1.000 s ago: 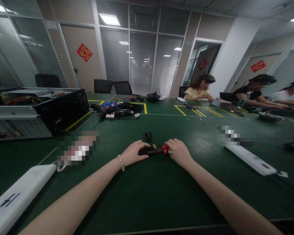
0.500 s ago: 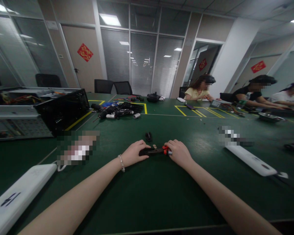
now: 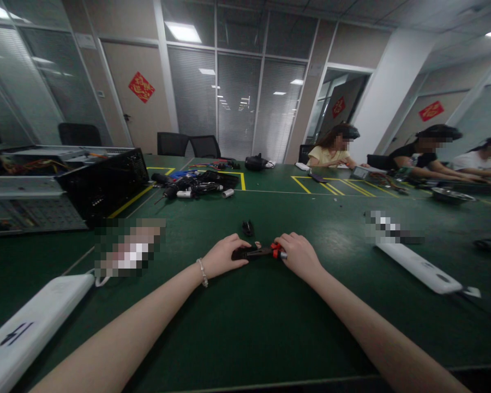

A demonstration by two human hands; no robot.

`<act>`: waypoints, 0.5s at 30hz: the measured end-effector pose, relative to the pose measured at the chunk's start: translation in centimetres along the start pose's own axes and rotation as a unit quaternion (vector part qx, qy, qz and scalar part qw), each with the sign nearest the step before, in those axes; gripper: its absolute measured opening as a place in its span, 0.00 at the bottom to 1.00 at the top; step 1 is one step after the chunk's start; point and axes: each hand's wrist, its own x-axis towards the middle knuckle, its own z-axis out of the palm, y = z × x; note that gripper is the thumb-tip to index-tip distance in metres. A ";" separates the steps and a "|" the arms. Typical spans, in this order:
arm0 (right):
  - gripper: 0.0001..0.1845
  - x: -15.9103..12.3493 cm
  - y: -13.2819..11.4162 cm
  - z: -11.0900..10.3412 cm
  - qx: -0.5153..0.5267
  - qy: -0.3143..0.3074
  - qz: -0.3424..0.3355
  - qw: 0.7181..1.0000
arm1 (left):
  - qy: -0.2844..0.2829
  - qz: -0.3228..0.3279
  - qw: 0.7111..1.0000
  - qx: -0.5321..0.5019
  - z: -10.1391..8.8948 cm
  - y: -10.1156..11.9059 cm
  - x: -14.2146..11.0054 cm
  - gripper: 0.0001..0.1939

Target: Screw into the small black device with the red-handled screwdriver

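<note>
My right hand [image 3: 300, 256] is closed round the red handles of a pair of pliers [image 3: 263, 252], whose dark jaws point left. Between the thumb and fingers of my left hand [image 3: 225, 254] is a small flat black part [image 3: 239, 254]; its exact kind does not show. The plier jaws reach to the edge of that part, and I cannot tell whether they grip it. A small black piece [image 3: 247, 227] lies on the green table [image 3: 245, 338] just beyond my hands. Close to the jaws is a tiny pale piece [image 3: 257, 244].
An open computer case [image 3: 102, 185] stands at the left. White power strips [image 3: 36, 322] lie on both sides. Beyond are a pile of tools and dark parts [image 3: 200, 184], a black headset [image 3: 257, 162] and a metal bowl [image 3: 453, 195]. Several people sit at the far right.
</note>
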 end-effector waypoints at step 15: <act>0.16 0.0 -0.1 0.0 0.008 -0.008 0.005 1.000 | 0.010 -0.004 1.000 -0.018 0.1 -0.1 0.0 0.19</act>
